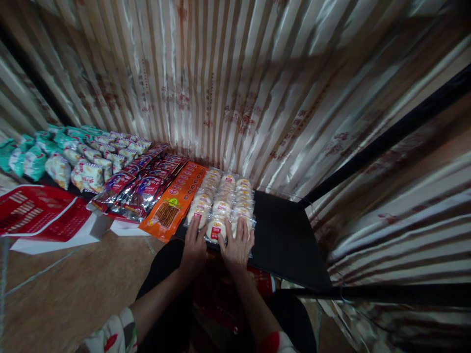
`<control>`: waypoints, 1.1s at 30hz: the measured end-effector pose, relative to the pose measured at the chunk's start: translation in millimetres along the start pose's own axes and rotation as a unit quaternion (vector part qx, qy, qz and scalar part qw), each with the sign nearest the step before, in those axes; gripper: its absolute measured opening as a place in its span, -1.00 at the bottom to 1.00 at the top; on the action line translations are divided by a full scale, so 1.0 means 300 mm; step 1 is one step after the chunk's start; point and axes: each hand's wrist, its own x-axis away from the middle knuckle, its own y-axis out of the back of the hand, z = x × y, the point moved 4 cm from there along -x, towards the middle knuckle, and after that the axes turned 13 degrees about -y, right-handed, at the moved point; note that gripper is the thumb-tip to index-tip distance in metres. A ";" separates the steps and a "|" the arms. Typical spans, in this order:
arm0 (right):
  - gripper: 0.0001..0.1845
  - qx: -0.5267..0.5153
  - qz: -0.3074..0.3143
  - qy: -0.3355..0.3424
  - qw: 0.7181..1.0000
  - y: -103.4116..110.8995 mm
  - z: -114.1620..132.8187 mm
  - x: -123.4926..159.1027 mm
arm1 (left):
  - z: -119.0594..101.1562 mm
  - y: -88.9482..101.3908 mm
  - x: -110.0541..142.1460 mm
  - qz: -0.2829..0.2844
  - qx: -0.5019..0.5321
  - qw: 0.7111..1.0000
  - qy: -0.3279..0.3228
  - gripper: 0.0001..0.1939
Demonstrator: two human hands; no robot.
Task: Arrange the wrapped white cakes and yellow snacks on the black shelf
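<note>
You seem to be in a small snack shop or at a stall. Before you, a low black shelf [285, 235] shows sealed goods sorted by kind: teal bags [35, 162], white bags [87, 176], dark red packets [149, 184], an orange packet [177, 198] and rows of wrapped round crackers [222, 206]. Around you are a striped curtain [235, 83], a black post [390, 130] and a brown tiled floor [69, 294].

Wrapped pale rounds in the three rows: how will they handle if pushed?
The wrapped rounds look like crackers, so probably light and brittle. Their shiny clear wrappers suggest they may slip against each other. Since they overlap in rows on the black surface, an uneven push could fan a row out.
</note>
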 end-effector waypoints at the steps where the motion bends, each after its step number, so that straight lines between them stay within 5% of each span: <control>1: -0.45 -0.002 0.000 0.001 1.000 0.000 0.001 0.000 | 0.021 0.004 -0.020 -0.017 -0.015 0.999 0.026 -0.61; 8: -0.44 -0.007 -0.006 -0.001 1.000 0.000 0.005 -0.004 | 0.119 -0.029 -0.118 -0.019 -0.063 0.997 0.043 -0.48; 14: -0.45 0.009 -0.009 0.003 1.000 0.006 0.011 -0.008 | 0.122 -0.067 -0.120 0.007 -0.075 0.997 -0.006 -0.45; 33: -0.44 0.005 -0.007 0.004 1.000 -0.003 0.021 -0.029 | 0.120 -0.080 -0.121 0.031 -0.076 0.997 -0.010 -0.39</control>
